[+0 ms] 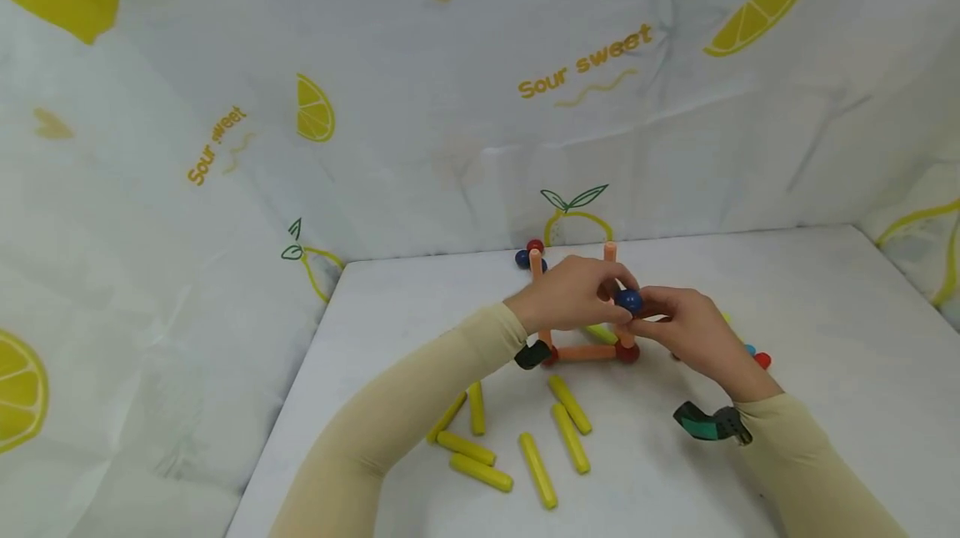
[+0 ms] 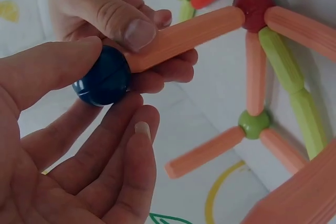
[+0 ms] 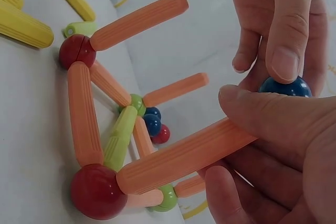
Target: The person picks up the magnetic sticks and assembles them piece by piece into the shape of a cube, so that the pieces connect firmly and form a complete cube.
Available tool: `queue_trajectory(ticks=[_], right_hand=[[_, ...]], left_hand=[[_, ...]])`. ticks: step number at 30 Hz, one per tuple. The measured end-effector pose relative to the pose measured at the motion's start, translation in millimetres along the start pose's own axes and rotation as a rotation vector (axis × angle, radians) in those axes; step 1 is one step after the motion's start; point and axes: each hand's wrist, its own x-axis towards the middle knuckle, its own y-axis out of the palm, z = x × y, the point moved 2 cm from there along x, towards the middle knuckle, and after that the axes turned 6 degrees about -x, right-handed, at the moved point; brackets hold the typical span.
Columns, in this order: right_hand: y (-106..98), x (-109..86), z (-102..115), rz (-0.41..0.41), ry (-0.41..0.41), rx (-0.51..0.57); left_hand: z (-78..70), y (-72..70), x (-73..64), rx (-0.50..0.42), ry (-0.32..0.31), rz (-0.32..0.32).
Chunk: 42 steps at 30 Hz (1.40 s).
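My left hand (image 1: 572, 294) pinches a glossy blue ball (image 2: 104, 80) between thumb and fingers. The ball sits at the upper end of an upright orange stick (image 3: 184, 156), which my right hand (image 1: 690, 329) grips just below it. That stick rises from a red ball (image 3: 98, 192) at the near right corner of a frame of orange sticks and balls. Green balls (image 2: 254, 124) join the frame's far corners, and light green sticks (image 2: 283, 61) cross its base. Other orange uprights (image 3: 142, 22) stand with bare top ends.
Several yellow sticks (image 1: 537, 470) lie loose on the white table (image 1: 637, 471) in front of the frame. Behind it rest loose blue and red balls (image 1: 535, 246). Small red pieces (image 1: 762, 360) and blue ones lie beyond my right hand. A lemon-print cloth (image 1: 420, 121) hangs behind.
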Motion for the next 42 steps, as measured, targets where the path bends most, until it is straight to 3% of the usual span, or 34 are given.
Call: queue_trajectory(ticks=[3,6,10,12,16,18,21,27,32,35,38,42], right_hand=[[0,0.9,1,0.005,0.011,-0.001],[2,1.2,1,0.009,0.032,-0.001],[5,2.5,2,0.016,0.047,-0.013],[7,3.3,3,0.02,0.047,-0.019],[6,1.8,2,0.019,0.049,-0.021],[6,1.3,2,0.015,0.047,-0.02],[5,1.2,3,0.01,0.038,-0.021],[2,1.4,4,0.018,0.028,-0.034],[5,3.9,7,0.013,0.006,-0.058],[5,4.1,7,0.013,0.006,-0.064],[4,4.5,6,0.016,0.014,-0.069],[7,6.3,5,0.035,0.026,-0.061]], left_hand=[[3.4,-8.1,-4.2,0.005,0.009,-0.023],[22.6,-29.4,-10.6,-0.033,-0.023,-0.142],[81.4,-57.4,-15.1,-0.079,-0.181,-0.401],[115.8,-59.6,-13.4,-0.073,-0.281,-0.46],[171.3,-43.5,1.0,-0.067,-0.424,-0.402],[188.8,-34.5,8.2,-0.089,-0.456,-0.369],[203.1,-25.5,16.8,-0.125,-0.477,-0.368],[212.8,-17.5,23.8,-0.15,-0.529,-0.411],[209.6,-18.0,-2.8,-0.113,-0.542,-0.374],[195.2,-18.3,-26.8,-0.118,-0.51,-0.353],[171.0,-17.6,-53.4,-0.19,-0.45,-0.371],[129.4,-12.0,-85.2,-0.286,-0.287,-0.368]])
